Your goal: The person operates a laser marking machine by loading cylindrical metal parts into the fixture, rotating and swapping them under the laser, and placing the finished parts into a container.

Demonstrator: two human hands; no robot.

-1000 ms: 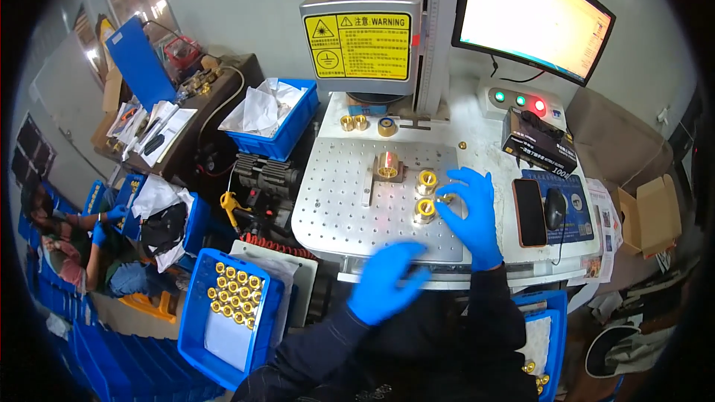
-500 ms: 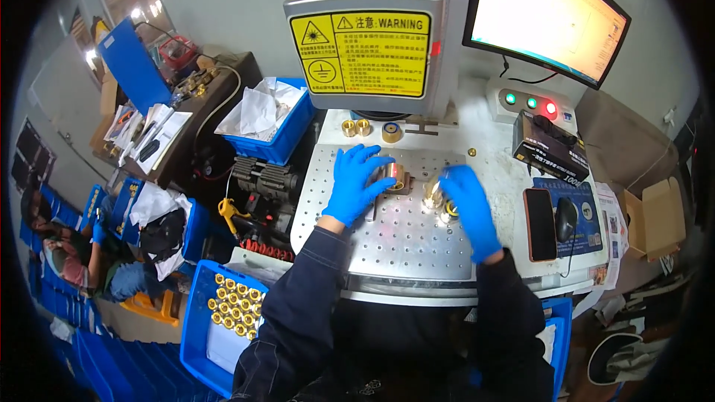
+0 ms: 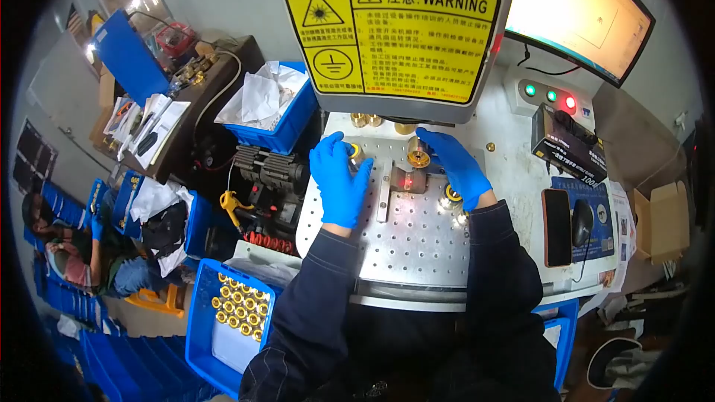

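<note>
My left hand (image 3: 339, 184), in a blue glove, is closed round a brass fitting (image 3: 356, 153) at the left of the perforated metal plate (image 3: 410, 249). Between the thumb and fingers of my right hand (image 3: 456, 167), also gloved in blue, is another brass fitting (image 3: 418, 153), its round opening facing me. This one is held just above a small metal fixture (image 3: 408, 180), which carries a red light spot. Beside the fixture lies a flat metal bar (image 3: 383, 197). More brass fittings (image 3: 453, 194) stand on the plate beneath my right wrist, partly covered by it.
A grey machine head (image 3: 395, 37) with a yellow warning label overhangs the plate. Two brass fittings (image 3: 359, 120) stand behind. A blue bin (image 3: 195, 327) with several fittings is at lower left. On the right are a phone (image 3: 556, 227), mouse (image 3: 582, 223), black box (image 3: 569, 150) and monitor (image 3: 581, 15).
My left hand has left the fixture, moving left with a fitting. My right hand has moved up and left, bringing another fitting over the fixture. The view has shifted closer to the machine head.
</note>
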